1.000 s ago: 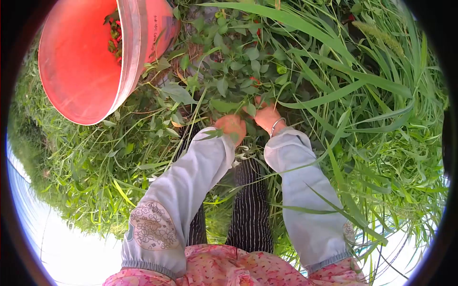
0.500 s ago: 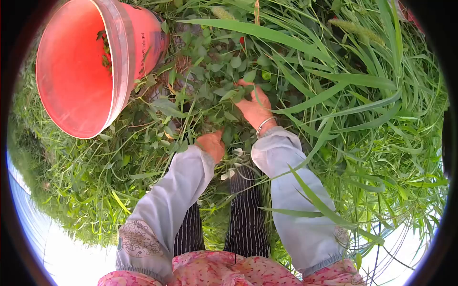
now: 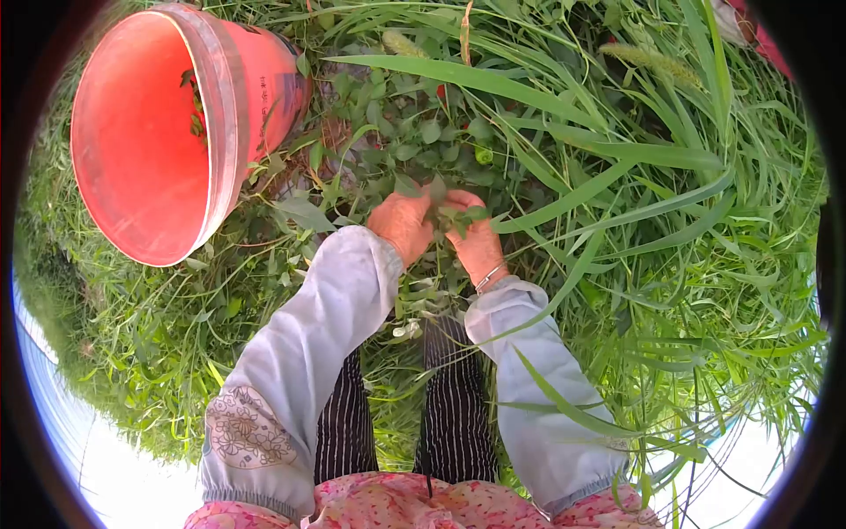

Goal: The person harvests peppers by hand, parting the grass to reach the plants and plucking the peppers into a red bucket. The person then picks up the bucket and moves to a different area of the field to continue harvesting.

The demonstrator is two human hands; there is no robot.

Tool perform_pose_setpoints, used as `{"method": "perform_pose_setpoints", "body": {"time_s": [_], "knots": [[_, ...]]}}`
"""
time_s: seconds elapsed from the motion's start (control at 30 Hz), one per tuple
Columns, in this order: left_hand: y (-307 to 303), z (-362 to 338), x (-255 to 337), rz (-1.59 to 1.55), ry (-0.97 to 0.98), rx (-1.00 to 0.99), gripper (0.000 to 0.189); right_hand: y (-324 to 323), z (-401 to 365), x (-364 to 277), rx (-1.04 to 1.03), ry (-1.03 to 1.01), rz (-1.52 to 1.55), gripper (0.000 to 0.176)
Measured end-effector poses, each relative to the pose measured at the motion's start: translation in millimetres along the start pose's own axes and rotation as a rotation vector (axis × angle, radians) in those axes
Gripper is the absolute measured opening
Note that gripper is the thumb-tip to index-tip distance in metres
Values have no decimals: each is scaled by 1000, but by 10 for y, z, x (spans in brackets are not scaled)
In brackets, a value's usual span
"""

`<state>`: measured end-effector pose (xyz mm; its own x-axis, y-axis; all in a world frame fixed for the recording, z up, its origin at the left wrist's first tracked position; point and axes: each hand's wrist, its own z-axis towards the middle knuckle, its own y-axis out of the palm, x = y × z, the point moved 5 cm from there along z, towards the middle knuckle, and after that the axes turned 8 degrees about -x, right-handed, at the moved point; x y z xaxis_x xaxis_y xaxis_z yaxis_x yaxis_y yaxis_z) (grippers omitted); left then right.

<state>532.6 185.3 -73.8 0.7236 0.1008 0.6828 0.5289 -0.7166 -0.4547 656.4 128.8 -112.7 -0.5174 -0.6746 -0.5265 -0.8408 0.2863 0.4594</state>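
Both of my hands are close together, low among the leaves of a bushy green plant (image 3: 401,145). My left hand (image 3: 402,226) is closed, knuckles up, its fingertips hidden by foliage. My right hand (image 3: 476,245), with a bracelet at the wrist, has its thumb and fingers curled around a leafy sprig (image 3: 463,214). A round green fruit (image 3: 484,156) hangs just beyond the right hand. Farther up, a small red fruit (image 3: 441,91) shows between the leaves.
A red bucket (image 3: 141,150) lies tilted at the upper left, its mouth toward me, with some green and red pieces inside. Long grass blades (image 3: 652,154) arch in from the right. Part of another person (image 3: 771,44) shows at the top right corner.
My left hand has moved up and forward into the leaves. My right hand has drawn back toward me, so the two hands are now nearly side by side.
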Motion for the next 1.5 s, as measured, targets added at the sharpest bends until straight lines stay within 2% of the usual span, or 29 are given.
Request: {"method": "perform_pose_setpoints", "body": {"time_s": [0.07, 0.13, 0.2, 0.23, 0.33, 0.37, 0.47, 0.5, 0.6, 0.63, 0.67, 0.73, 0.8, 0.83, 0.93, 0.97, 1.07, 1.13, 1.17, 1.23, 1.33, 1.37, 1.47, 1.5], "knots": [[2, 10, -30, 151, -76, 2, 41, 91, -48, -128, -37, 53, -226, 30], [-12, -3, 16, 266, -69, -38, 33, 95, -43, -220, -10, 63, -352, 30], [38, -13, -35, 407, -124, -120, 33, -56, 36, -296, 79, 33, -375, 32], [55, -37, -52, 392, -127, -141, 32, -123, 88, -326, 123, 17, -385, 33], [46, -122, -43, 349, -153, -192, 32, -232, 282, -533, 333, -228, -501, 32], [74, -135, -54, 333, -172, -199, 32, -208, 328, -578, 334, -205, -636, 39], [128, -153, -88, 166, -254, -155, 34, -13, 474, -704, 209, -302, -728, 46], [137, -167, -108, 90, -287, -130, 35, 10, 501, -726, 218, -261, -568, 45], [144, -225, -114, 105, -220, -85, 33, 25, 520, -810, 301, -60, -465, 35], [175, -248, -182, 72, -275, -130, 33, -19, 558, -754, 287, -60, -444, 23], [186, -285, -250, 37, -328, -177, 33, -5, 545, -754, 273, -74, -447, 21], [207, -366, -383, -4, -431, -282, 34, 8, 489, -761, 247, -101, -454, 19], [24, -416, -383, -15, -530, -397, 34, 100, 385, -868, 195, -20, -464, 20], [-48, -420, -379, -58, -544, -447, 45, 145, 320, -921, 170, 20, -468, 21], [35, -490, -480, -810, -724, -442, 55, 145, 89, -900, 40, 213, -368, 24], [47, -482, -500, -784, -674, -501, 60, 170, 16, -891, -12, 199, -425, 27], [156, -443, -502, -839, -583, -409, 44, 122, -187, -768, -52, 185, -285, 27], [139, -402, -533, -1070, -528, -198, 36, 110, -297, -789, -120, 104, -435, 24], [115, -361, -563, -1181, -495, -87, 32, 111, -348, -813, -88, 136, -359, 24], [6, -263, -635, -1243, -427, -141, 22, 57, -381, -793, -80, 132, -257, 30], [-162, 7, -911, -1239, -356, -236, 17, 172, -256, -959, -94, 296, -385, 35], [-187, 91, -965, -1222, -338, -272, 17, 104, -187, -928, -204, 168, -298, 41], [-416, 249, -766, -1144, -607, -286, 17, 268, -139, -1100, -223, 191, -366, 43], [-409, 314, -782, -1108, -591, -249, 20, 299, -122, -1134, -270, 186, -298, 45]]}}
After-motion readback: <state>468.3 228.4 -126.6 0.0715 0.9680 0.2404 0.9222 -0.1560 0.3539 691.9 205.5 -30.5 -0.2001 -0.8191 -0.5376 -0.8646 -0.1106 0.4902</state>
